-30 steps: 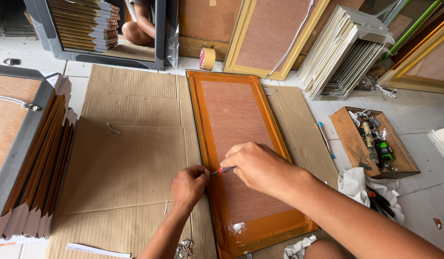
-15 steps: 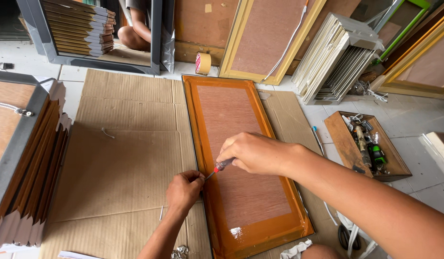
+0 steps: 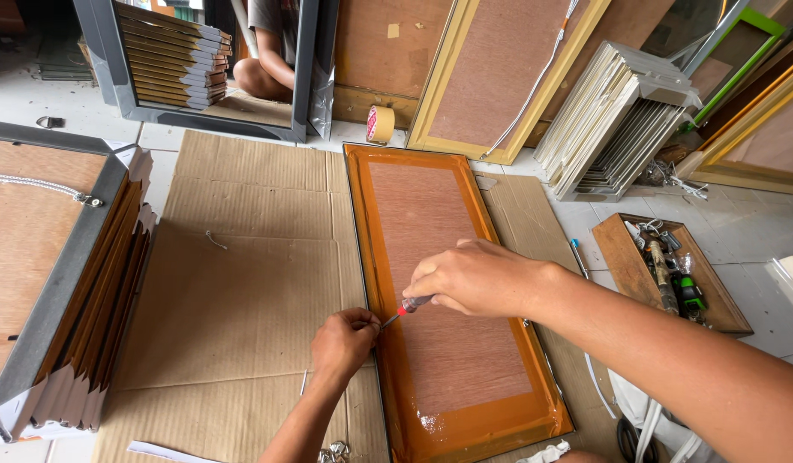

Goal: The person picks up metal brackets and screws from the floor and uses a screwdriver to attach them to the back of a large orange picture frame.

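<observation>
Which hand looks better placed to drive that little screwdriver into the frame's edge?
Probably the right hand: it grips the red-handled screwdriver, tip at the orange frame. The left hand pinches at the tip.

hands: left (image 3: 343, 341) | right (image 3: 475, 276) | slid down frame (image 3: 375, 257) edge

A stack of frames (image 3: 62, 283) lies at the left on flattened cardboard (image 3: 234, 283). A tape roll (image 3: 380, 123) stands by the wall, and a wooden tray (image 3: 624, 257) holds tools.
</observation>
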